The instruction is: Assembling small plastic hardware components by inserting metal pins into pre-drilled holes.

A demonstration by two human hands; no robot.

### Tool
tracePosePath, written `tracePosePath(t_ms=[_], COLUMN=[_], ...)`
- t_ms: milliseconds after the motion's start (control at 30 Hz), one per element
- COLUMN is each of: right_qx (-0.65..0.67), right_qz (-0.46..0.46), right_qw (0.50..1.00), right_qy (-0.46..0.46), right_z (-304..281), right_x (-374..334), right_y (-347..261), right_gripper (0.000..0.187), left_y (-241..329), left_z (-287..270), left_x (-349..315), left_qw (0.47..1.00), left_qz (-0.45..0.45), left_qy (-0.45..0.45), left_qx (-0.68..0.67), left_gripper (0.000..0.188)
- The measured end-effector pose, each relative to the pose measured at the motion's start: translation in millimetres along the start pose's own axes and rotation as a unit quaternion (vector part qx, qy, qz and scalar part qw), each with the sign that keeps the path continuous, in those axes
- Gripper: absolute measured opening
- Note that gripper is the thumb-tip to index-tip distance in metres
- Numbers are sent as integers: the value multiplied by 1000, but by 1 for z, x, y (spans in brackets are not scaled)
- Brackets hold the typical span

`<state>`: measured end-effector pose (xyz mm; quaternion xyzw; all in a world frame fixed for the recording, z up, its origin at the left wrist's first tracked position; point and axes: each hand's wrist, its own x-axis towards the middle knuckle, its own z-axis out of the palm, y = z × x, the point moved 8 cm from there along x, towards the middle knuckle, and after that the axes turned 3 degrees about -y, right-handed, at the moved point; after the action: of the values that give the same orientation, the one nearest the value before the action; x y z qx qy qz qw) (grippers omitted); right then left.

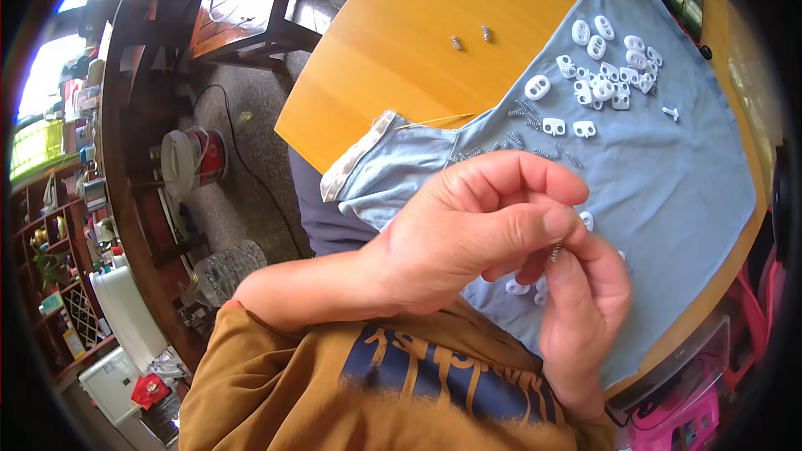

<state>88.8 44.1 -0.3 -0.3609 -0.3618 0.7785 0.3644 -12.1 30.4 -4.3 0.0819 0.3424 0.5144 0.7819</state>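
Below left thumb [539, 225], spring [556, 251] pinched at fingertips [569, 265] of right hand [586, 305]; left hand [468, 225] curled, hold unclear.

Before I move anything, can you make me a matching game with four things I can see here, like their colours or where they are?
Things:
1. Cloth
2. Table
3. Springs
4. Two-holed pieces

Clues:
A. white
B. one is at the fingertips
C. light blue
D. yellowish wood

Right pairs: 1-C, 2-D, 3-B, 4-A.
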Motion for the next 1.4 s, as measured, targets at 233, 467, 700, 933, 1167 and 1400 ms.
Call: tracePosePath(t_ms=[233, 467, 700, 933, 1167, 1400], right_qx=[68, 127, 159, 150, 137, -25], right_qz=[59, 105, 151, 137, 132, 14], right_qw=[996, 986, 975, 979, 982, 1000], right_qy=[-26, -34, -24, -6, 16, 3], right_z=[0, 2, 4, 0, -6, 1], right_x=[-4, -4, -5, -4, -4, -5], right_y=[8, 12, 18, 18, 19, -1], right_gripper=[20, 20, 16, 13, 13, 9], left_y=[-10, -4, -2, 18, 27, 32], left_z=[-3, 4, 3, 5, 22, 22], left_x=[-6, -12, -15, -28, -34, -40], left_qw=[998, 992, 987, 879, 757, 739], left_qz=[55, 128, 139, 290, 407, 390], left_qy=[8, -8, 0, -1, -19, 45], left_qx=[-9, 9, 77, 379, 511, 547], left_gripper=[21, 24, 24, 23, 17, 12])
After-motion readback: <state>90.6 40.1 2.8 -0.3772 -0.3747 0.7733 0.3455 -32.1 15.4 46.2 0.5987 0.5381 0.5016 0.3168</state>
